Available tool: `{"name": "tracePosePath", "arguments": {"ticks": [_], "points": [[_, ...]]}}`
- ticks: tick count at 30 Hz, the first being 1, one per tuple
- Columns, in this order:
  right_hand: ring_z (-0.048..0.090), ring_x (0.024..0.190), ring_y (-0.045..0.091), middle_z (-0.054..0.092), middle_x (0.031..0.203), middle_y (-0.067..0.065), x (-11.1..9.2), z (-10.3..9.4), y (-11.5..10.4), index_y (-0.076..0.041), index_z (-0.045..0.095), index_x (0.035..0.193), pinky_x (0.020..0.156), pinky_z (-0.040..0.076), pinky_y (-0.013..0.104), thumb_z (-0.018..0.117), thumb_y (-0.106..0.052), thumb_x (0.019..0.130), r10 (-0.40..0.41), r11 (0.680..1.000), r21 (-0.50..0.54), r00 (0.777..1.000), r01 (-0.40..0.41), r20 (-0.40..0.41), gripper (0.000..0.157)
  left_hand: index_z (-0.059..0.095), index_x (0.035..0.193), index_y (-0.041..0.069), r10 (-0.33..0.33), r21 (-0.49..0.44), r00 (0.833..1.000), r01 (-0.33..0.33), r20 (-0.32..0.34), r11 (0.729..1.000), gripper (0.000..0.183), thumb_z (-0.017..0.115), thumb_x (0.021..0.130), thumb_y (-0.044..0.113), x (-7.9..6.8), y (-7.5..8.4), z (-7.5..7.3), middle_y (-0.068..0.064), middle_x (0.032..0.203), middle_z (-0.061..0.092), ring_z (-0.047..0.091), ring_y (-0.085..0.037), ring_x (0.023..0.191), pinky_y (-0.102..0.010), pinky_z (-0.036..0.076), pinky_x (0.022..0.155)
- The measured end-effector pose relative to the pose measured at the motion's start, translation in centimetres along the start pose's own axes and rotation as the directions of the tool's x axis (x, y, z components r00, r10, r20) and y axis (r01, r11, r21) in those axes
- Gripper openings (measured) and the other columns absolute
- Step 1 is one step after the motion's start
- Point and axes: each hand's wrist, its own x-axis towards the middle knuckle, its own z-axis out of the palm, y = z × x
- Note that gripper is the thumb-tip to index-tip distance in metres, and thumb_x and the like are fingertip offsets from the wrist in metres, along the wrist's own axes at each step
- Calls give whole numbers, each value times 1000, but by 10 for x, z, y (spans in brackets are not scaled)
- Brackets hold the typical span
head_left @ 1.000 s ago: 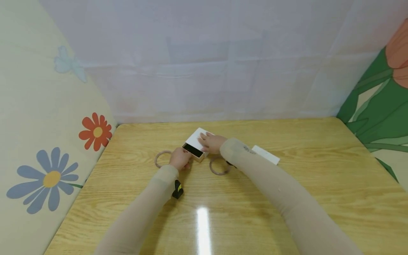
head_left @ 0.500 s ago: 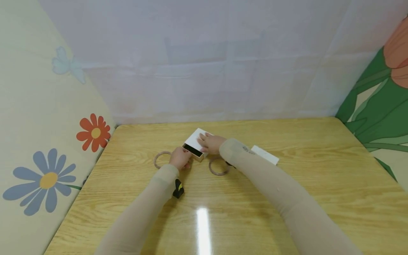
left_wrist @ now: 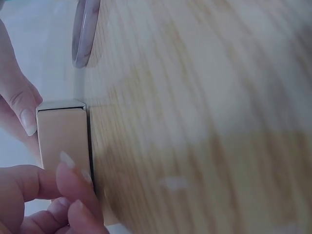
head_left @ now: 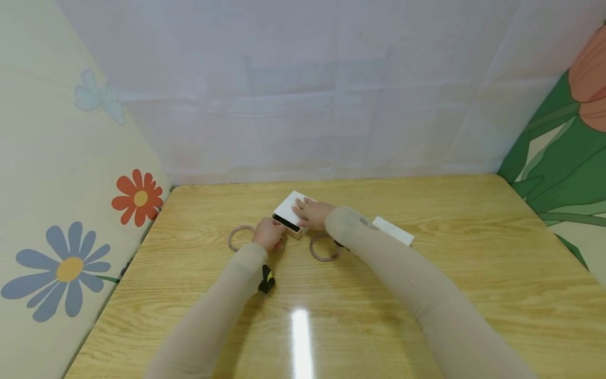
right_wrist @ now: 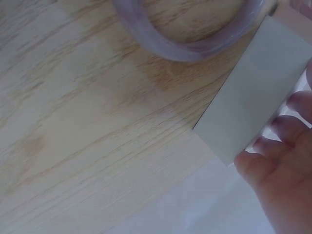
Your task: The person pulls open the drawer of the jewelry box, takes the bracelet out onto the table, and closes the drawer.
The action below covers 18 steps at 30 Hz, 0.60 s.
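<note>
A small drawer box lies on the wooden table, made of a white sleeve (head_left: 287,207) and a tan inner tray (left_wrist: 62,134) with a dark inside. A thin black strip of that inside shows at the near end. My left hand (head_left: 269,234) is at the tray's end, its curled fingers (left_wrist: 73,178) and thumb against the tan face. Over the sleeve's top lies my right hand (head_left: 314,213), fingers spread and pressing on it. Its fingertips show along the upper edge of the white side in the right wrist view.
Two mauve bangles lie by the box: a left bangle (head_left: 230,239) beside my left hand, and a right bangle (right_wrist: 183,51) below my right wrist. A white flat piece (head_left: 394,230) lies to the right, partly behind my right sleeve. A pale cloth (head_left: 303,131) hangs behind the table.
The tan tray has slid further into the white sleeve, so the black opening has narrowed. My left hand has moved slightly with it; my right hand stays on the sleeve.
</note>
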Motion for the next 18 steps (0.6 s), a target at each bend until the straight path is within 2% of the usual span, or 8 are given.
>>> {"name": "tracePosePath", "arguments": {"ticks": [9, 18], "points": [[10, 154, 34, 11, 167, 17, 0, 0, 0, -6, 21, 159, 125, 16, 42, 39, -31, 109, -6, 1000, -9, 1000, 5, -4, 59, 63, 88, 2, 6, 37, 1000, -6, -4, 999, 19, 54, 98, 15, 5, -1, 3, -4, 75, 62, 54, -9, 46, -20, 44, 46], [12, 154, 36, 12, 166, 18, -2, 0, -1, -4, 23, 159, 125, 17, 43, 40, -31, 109, -11, 1000, 3, 1000, 11, -11, 59, 61, 82, 6, 23, 77, 1000, -23, 7, 997, 21, 54, 99, 17, 9, 3, 4, -1, 60, 55, 53, -10, 43, -21, 41, 44]]}}
